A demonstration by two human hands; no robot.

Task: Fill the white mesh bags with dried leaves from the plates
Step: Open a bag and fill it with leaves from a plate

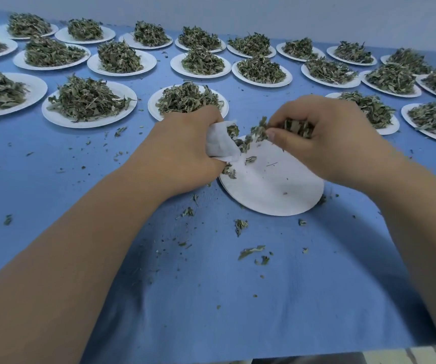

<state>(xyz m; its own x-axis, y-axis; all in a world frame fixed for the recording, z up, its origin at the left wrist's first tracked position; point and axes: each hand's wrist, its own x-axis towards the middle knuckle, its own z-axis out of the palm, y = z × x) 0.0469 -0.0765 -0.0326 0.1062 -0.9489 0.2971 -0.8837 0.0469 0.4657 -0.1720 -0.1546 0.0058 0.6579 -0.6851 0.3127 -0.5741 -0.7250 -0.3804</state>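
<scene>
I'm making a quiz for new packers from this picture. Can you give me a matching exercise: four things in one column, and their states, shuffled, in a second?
Things:
1. left hand
2. right hand
3. nearest plate
4. tablecloth

States:
a. blue, strewn with leaf crumbs
b. grips the white mesh bag
c. almost bare
d. pinches dried leaves

Pairs: 1-b, 2-d, 3-c, 4-a
</scene>
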